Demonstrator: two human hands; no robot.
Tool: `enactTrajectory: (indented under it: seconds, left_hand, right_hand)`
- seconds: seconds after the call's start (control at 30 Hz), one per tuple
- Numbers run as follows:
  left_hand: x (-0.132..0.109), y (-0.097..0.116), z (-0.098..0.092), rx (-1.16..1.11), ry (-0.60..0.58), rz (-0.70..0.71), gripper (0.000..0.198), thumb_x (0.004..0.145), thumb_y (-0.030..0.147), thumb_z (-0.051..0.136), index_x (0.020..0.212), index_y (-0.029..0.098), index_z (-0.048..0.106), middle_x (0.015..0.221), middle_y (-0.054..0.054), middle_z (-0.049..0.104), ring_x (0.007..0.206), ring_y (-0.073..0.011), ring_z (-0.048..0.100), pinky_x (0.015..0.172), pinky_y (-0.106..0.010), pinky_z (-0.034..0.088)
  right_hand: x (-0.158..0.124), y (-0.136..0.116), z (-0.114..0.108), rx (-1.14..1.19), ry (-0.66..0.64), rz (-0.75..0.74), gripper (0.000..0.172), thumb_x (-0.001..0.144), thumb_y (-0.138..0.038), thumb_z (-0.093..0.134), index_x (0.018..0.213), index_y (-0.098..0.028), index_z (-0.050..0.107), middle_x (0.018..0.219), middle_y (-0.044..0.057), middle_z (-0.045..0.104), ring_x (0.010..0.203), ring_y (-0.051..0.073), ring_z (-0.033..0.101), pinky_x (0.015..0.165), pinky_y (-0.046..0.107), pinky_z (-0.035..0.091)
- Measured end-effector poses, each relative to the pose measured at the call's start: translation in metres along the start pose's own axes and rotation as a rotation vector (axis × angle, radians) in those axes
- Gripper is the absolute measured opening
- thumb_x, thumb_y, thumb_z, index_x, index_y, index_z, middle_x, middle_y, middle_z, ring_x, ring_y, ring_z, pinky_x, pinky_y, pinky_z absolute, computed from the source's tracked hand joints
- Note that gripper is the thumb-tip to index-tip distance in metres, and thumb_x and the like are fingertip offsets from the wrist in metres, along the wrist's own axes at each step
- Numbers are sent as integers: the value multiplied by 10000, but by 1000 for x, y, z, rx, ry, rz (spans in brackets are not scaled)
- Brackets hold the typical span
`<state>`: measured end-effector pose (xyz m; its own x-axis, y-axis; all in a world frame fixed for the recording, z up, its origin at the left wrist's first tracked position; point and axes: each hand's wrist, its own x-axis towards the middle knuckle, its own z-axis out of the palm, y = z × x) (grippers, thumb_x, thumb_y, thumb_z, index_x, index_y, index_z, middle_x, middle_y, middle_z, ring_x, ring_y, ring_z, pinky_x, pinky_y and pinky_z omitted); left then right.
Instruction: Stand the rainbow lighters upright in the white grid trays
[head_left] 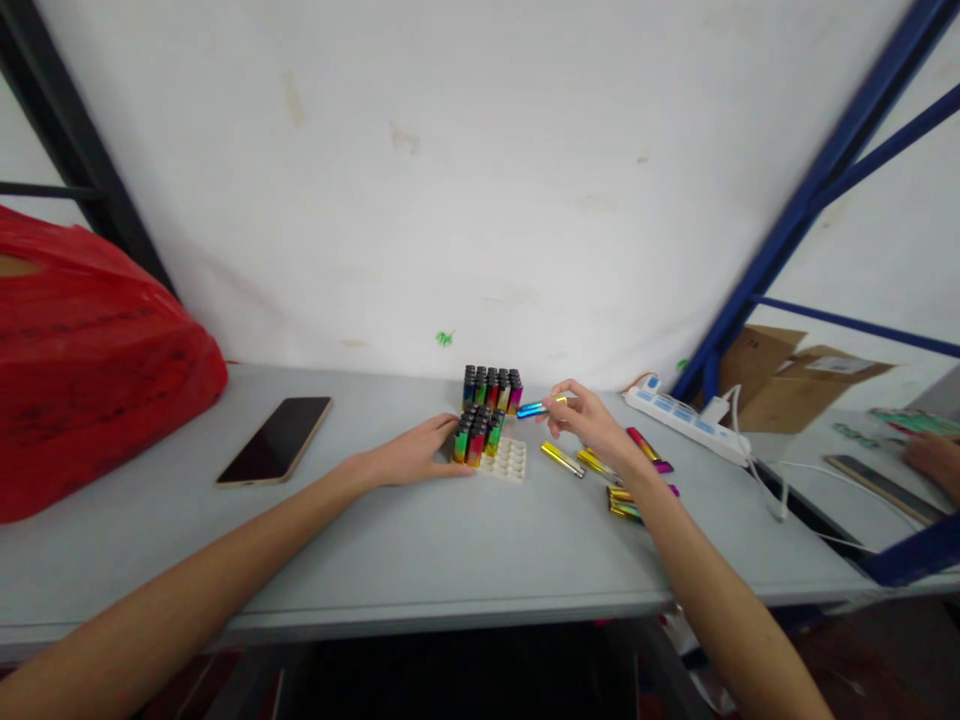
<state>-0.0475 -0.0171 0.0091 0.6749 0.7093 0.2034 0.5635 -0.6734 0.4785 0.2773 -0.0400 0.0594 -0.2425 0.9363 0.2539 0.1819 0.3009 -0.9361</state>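
Note:
My right hand pinches a shiny blue and yellow lighter, held tilted above the table to the right of a white tray. The white tray has round-edged slots; its right part is bare, while upright black-topped lighters in green, red and yellow fill its left part. Around the tray's left end, my left hand is curved, thumb along the front and fingers behind. Just behind stands a full block of upright lighters. Below my right hand lie loose lighters, among them a yellow one.
More loose lighters lie by my right forearm. A phone and a red plastic bag are on the left. A white power strip with cables and a blue frame border the right. Another person's hand shows at far right.

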Motion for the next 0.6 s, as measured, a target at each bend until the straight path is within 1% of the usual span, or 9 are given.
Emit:
enactTrajectory:
  seconds: [0.07,0.13,0.23,0.3,0.33,0.4,0.47,0.53,0.6]
  left_hand:
    - [0,0,0,-3,0,-2,842,897,738,731,1516,192,562,1549,-170,590,1427,-379,574,1259,-478,428]
    - [0,0,0,-9,3,0,835,898,736,728,1511,191,570,1551,-167,590,1434,-383,570,1266,-476,422]
    - [0,0,0,-15,14,10,819,891,744,731,1488,200,594,1535,-156,610,1417,-392,586,1255,-474,439]
    - [0,1,-1,-17,17,17,810,893,741,728,1487,206,595,1530,-152,615,1411,-392,592,1249,-470,447]
    - [0,1,-1,-19,16,20,808,895,737,728,1490,208,591,1530,-150,614,1410,-389,592,1250,-468,447]
    - [0,2,-1,-23,9,22,806,901,732,723,1494,204,585,1529,-152,612,1411,-384,591,1254,-465,441]
    - [0,2,-1,-20,3,19,810,902,732,721,1493,195,583,1526,-158,611,1412,-384,590,1258,-464,435]
    - [1,1,-1,-16,4,15,817,898,735,723,1493,192,583,1519,-162,615,1406,-385,594,1251,-464,445]
    - [1,1,-1,-16,9,18,822,894,738,727,1494,194,583,1518,-161,618,1403,-386,597,1242,-464,455]
  right_hand:
    - [2,2,8,216,25,35,514,783,-580,875,875,-251,491,734,-17,705,835,202,736,813,333,566]
    - [3,6,17,347,26,90,527,718,-514,935,855,-242,505,841,2,739,847,191,749,883,358,588]
    - [3,10,28,431,-37,168,474,730,-404,926,1040,-243,604,971,15,754,849,193,762,901,392,617]
    - [2,11,33,432,-104,188,514,754,-357,898,1177,-257,623,1057,21,747,841,188,757,874,393,628]
    - [2,13,34,419,-138,190,516,764,-359,889,1197,-256,627,1086,23,738,830,182,749,855,384,628]
    - [3,16,37,368,-177,173,459,792,-431,876,1132,-236,637,1048,15,715,762,156,710,782,340,609]
    - [5,20,39,292,-168,130,441,834,-565,833,1006,-219,619,919,-14,670,644,115,618,657,280,541]
    - [6,23,42,213,-143,87,511,866,-694,758,908,-219,575,810,-39,610,554,86,488,551,246,429]
    - [7,25,44,164,-119,83,579,874,-784,686,858,-225,539,726,-53,554,521,83,382,502,237,333]
